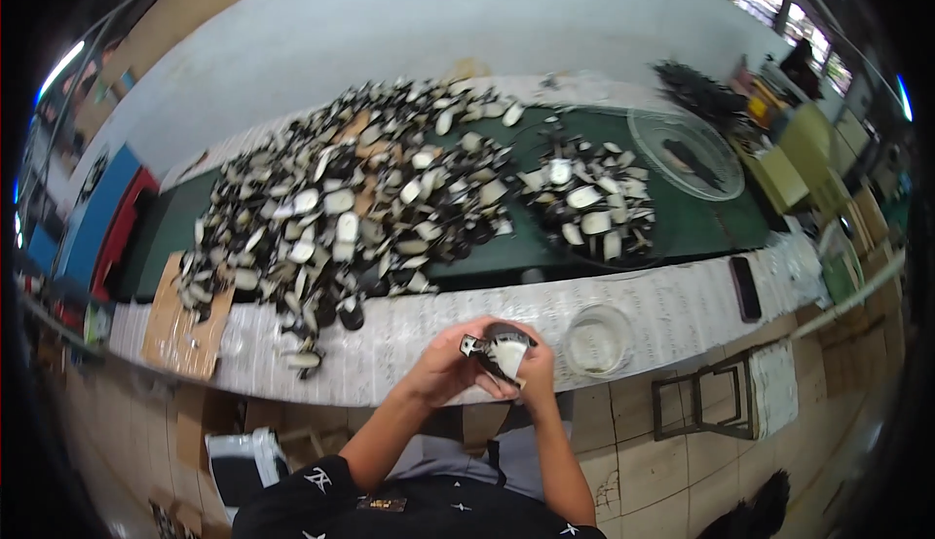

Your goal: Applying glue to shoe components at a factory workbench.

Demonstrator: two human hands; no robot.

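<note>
Close to my body, over the near edge of the long table, I hold a black piece with a cream oval face (506, 356); its exact kind I cannot make out. My left hand (450, 362) is closed round its left side. On the other side, my right hand (540, 369) grips it, with fingers partly hidden. A large heap of similar black and cream pieces (346, 227) spreads over the table's left and middle. Another, smaller heap (596, 210) lies to the right of it. Beside my right hand stands a clear round tub (597, 340).
A flat cardboard piece (185, 330) lies at the table's left end, near blue and red bins (102, 218). Towards the right are a dark phone (745, 289), a round wire grille (687, 154) and a dark bundle (696, 91). A metal-framed stool (706, 401) stands below.
</note>
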